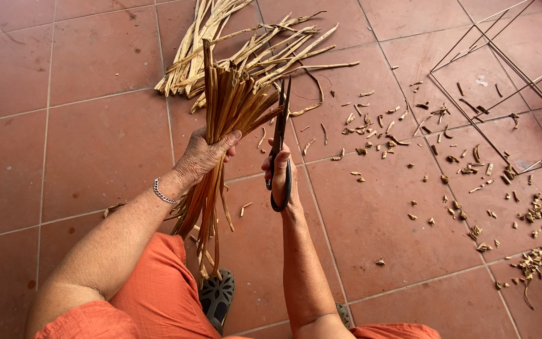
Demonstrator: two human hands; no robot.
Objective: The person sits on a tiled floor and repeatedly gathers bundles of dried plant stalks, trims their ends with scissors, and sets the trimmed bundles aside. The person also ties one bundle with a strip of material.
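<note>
While gripped mid-length in closed left hand (pixel 203 154): bundle of dried reed strips (pixel 230 110), tan-brown, upright and fanning above the fist, loose ends trailing down toward knee. Judged light, dry, stiff yet brittle at tips; best taken around the middle, where strips bunch tight. Right hand (pixel 281 169): closed through handles of black scissors (pixel 280 135), blades pointing up beside the bundle, slightly parted. Second heap of pale strips (pixel 246 44) on tiled floor (pixel 95 144) behind. Scattered cut scraps (pixel 459 169) to the right. Wire frame (pixel 503 75) at upper right, nothing seen inside. No containers in view.
</note>
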